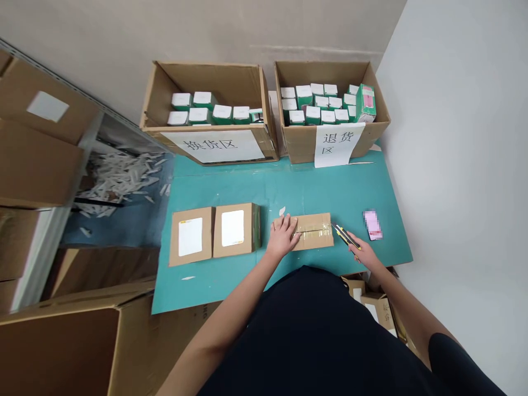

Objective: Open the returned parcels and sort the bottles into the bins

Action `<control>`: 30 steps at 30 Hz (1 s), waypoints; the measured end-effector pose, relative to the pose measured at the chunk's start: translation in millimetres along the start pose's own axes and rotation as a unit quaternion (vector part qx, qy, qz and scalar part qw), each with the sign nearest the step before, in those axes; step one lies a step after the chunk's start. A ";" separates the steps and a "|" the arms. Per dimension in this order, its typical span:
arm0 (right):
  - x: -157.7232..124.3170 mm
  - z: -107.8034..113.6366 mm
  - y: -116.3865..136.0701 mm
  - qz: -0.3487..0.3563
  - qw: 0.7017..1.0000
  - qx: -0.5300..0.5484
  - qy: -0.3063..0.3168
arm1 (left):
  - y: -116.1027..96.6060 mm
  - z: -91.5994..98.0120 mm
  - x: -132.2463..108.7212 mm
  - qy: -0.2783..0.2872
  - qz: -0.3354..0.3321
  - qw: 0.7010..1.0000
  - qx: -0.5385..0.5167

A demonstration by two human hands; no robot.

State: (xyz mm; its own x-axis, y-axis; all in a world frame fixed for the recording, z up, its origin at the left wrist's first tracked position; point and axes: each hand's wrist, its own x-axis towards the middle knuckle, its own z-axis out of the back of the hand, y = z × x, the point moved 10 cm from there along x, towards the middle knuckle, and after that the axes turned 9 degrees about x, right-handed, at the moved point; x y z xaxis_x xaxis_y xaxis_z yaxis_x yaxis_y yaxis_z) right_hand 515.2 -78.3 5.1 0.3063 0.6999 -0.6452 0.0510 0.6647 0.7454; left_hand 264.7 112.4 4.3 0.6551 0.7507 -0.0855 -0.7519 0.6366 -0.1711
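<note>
A small brown cardboard box [313, 240] lies on the green table, its taped seam on top slit open along part of its length. My left hand [282, 237] rests flat on the box's left end, fingers spread. In my right hand [364, 254] is a yellow and black utility knife [345, 235], gripped by its handle. The knife's tip points left, close to the box's right edge. Left of my left hand stand two closed cardboard boxes, one [235, 231] nearer and one [191, 236] farther, each with a white label.
Two large open cartons, a left one [206, 144] and a right one [301, 144], hold green-and-white boxes at the back of the table [272, 181]. A phone [373, 225] lies at right. White scraps [119, 179] litter the floor at left. An open carton [58, 352] stands lower left.
</note>
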 end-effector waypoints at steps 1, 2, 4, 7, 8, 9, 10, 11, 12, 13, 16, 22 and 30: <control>-0.6 0.2 -0.2 0.003 1.000 -0.002 0.003 | 0.0 0.1 -0.1 -0.001 0.001 1.000 -0.001; -1.3 0.5 -0.6 0.006 1.000 -0.006 0.005 | 0.0 0.2 -0.1 -0.003 0.003 1.000 -0.001; -3.0 1.2 -2.8 0.010 1.000 -0.014 0.007 | -0.2 0.5 0.0 -0.005 0.005 1.000 -0.002; -7.6 0.8 -11.0 0.013 1.000 -0.025 0.010 | -1.3 0.5 0.5 -0.006 0.002 1.000 0.002; -10.2 0.1 -15.0 0.012 1.000 -0.025 0.012 | -1.5 0.6 0.7 -0.007 0.002 1.000 0.003; -13.2 -0.7 -19.2 0.009 1.000 -0.024 0.014 | -1.8 0.7 0.9 -0.008 0.002 1.000 0.005; -16.5 -2.0 -23.0 0.007 1.000 -0.022 0.017 | -1.8 0.8 1.1 -0.010 0.002 1.000 0.005; -20.0 -3.4 -26.2 0.005 1.000 -0.019 0.021 | -1.8 0.8 1.1 -0.012 0.003 1.000 0.005; -23.3 -4.6 -28.5 0.003 1.000 -0.017 0.025 | -1.5 0.7 1.1 -0.013 0.005 1.000 0.004; -26.3 -5.4 -29.8 0.002 1.000 -0.015 0.027 | -1.2 0.5 1.1 -0.015 0.006 1.000 0.002; -32.3 -3.7 -29.5 0.004 0.999 -0.014 0.030 | -0.2 -0.3 1.2 -0.017 0.007 1.000 -0.001; -33.4 24.2 -19.1 0.032 0.998 0.030 -0.055 | -2.2 5.7 1.0 -0.024 -0.010 1.000 0.007; 34.9 -2.9 72.5 0.181 0.979 0.033 -0.085 | -24.2 23.8 -51.8 -0.061 -0.070 0.995 0.026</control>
State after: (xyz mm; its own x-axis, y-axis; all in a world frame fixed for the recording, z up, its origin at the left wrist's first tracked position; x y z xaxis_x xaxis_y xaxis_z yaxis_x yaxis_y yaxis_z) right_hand 526.8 -4.9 36.1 0.4691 0.8290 -0.3043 -0.0300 0.3593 0.9327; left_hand 247.2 62.3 36.3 0.7419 0.6681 0.0565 -0.6590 0.7421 -0.1225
